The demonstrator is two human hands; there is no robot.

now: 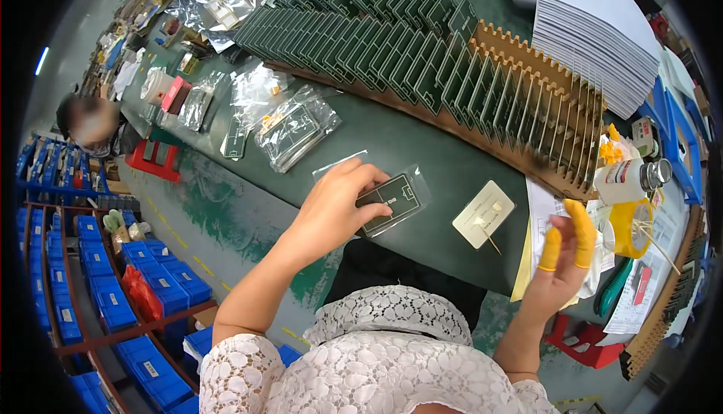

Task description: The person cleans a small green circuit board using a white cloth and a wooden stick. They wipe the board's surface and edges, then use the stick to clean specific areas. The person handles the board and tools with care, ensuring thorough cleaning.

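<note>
My left hand (343,202) pinches a dark green rectangular plate (399,197) with a thin pale outline, its thumb on top. A clear plastic bag (419,181) lies around the plate, over the table's near edge. Raised at the right, my right hand (563,263) wears yellow finger covers on two fingers. Its fingers are apart, with nothing held in them. Between the hands, a pale cream plate (484,215) with rounded corners lies on the table, a thin stick (488,239) beside its lower edge. A white bottle (629,181) with a metal cap stands just beyond my right hand.
Long slotted brown racks (520,56) hold rows of upright green plates (376,45) across the table. Bagged plates (294,132) lie at left. A yellow tape roll (631,229), paper stack (595,30) and green cutter (614,286) sit at right. A person (94,124) is at far left.
</note>
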